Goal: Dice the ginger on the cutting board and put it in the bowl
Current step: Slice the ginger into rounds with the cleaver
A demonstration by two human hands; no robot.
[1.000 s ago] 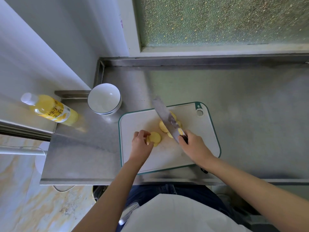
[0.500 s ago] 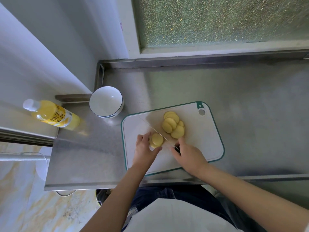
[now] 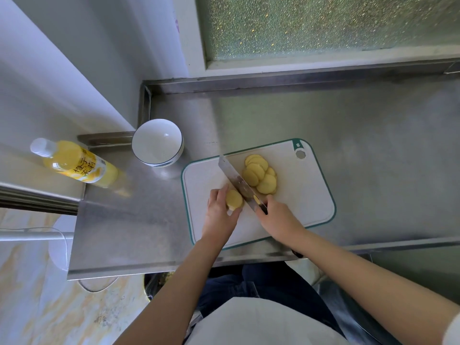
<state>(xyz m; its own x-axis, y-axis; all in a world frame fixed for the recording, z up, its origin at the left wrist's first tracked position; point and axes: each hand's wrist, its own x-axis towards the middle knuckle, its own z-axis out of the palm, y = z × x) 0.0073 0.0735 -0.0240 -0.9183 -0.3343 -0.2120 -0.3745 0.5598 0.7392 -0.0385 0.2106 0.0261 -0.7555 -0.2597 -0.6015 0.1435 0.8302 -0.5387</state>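
A white cutting board (image 3: 303, 192) with a green rim lies on the steel counter. My left hand (image 3: 219, 212) pins a yellow ginger chunk (image 3: 234, 199) against the board. My right hand (image 3: 278, 217) grips the knife (image 3: 236, 181) by its handle. The blade slants up and left, just right of the chunk, with a small slice stuck near its heel. A pile of several round ginger slices (image 3: 260, 174) lies right of the blade. The white bowl (image 3: 157, 142) stands empty, off the board's far left corner.
A yellow drink bottle (image 3: 74, 164) lies on a lower ledge at the left. The steel counter (image 3: 373, 135) has a raised rim along the back and left, under a frosted window. Its front edge runs just below the board.
The blade was edge-down beside the chunk half a second ago; now it is tilted with its flat side showing. The slice pile and my left hand have stayed put.
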